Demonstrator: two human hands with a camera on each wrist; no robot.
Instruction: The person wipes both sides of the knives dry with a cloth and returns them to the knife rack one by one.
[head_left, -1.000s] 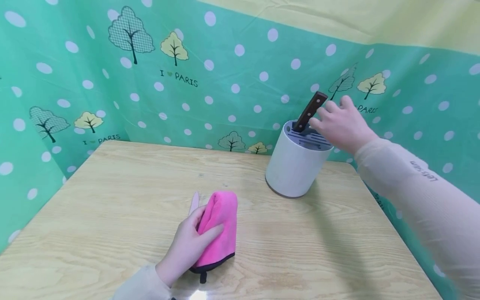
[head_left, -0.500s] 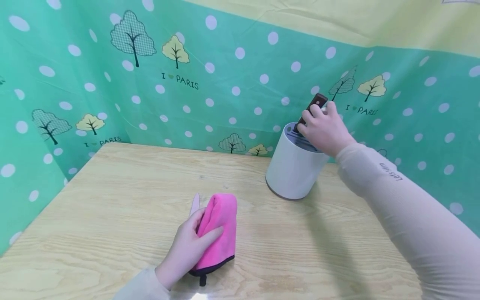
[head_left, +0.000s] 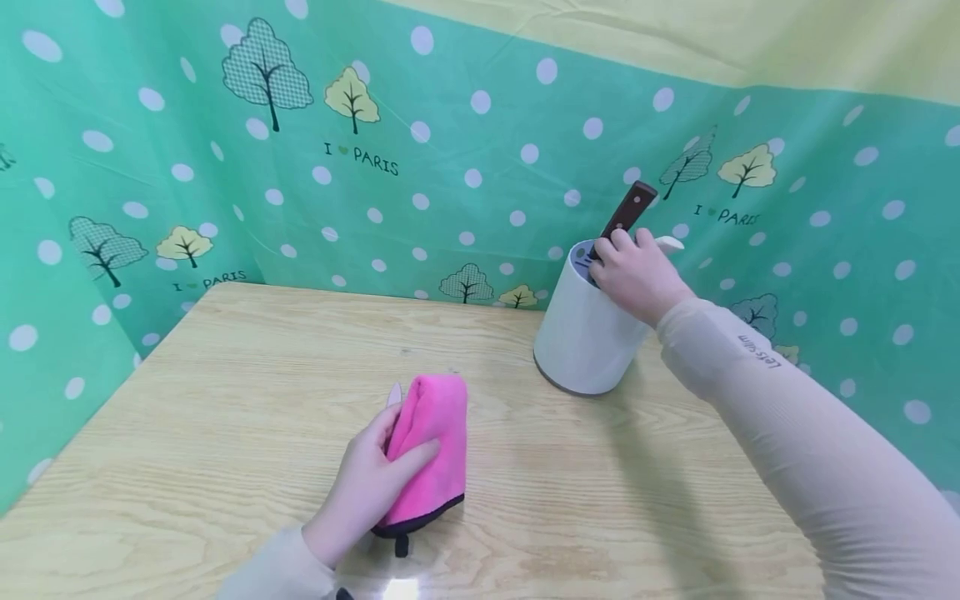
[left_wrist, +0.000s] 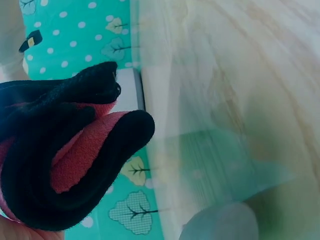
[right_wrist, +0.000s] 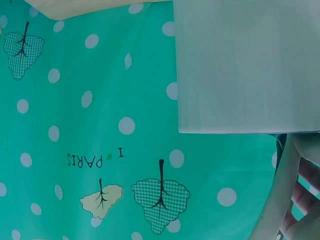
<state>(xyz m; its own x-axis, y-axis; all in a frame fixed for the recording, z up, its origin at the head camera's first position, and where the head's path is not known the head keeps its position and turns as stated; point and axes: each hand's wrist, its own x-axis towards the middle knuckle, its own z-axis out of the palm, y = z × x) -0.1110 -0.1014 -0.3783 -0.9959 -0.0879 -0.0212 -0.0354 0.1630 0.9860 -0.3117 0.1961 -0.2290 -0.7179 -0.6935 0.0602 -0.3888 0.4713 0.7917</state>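
My left hand (head_left: pixel 363 487) grips a folded pink towel (head_left: pixel 442 442) with a black border, whose layered edge (left_wrist: pixel 135 130) fills much of the left wrist view. Beyond the fingers a pointed knife blade (head_left: pixel 395 393) shows; whether it is held or lies on the table I cannot tell. At the back right my right hand (head_left: pixel 636 273) is at the top of a white round knife block (head_left: pixel 588 350). Its fingers grip a white handle (head_left: pixel 669 243), clearer in the right wrist view as a curved pale handle (right_wrist: pixel 280 195). Beside them a dark brown knife handle (head_left: pixel 633 204) slants up from the block.
A wooden table (head_left: pixel 247 400) lies under everything. Behind it hangs a green dotted cloth (head_left: pixel 420 200) printed with trees, close to the back of the knife block.
My right hand has moved left and down onto the knife block's top, and a white handle end now shows past it. My left hand and the towel have shifted slightly left and away.
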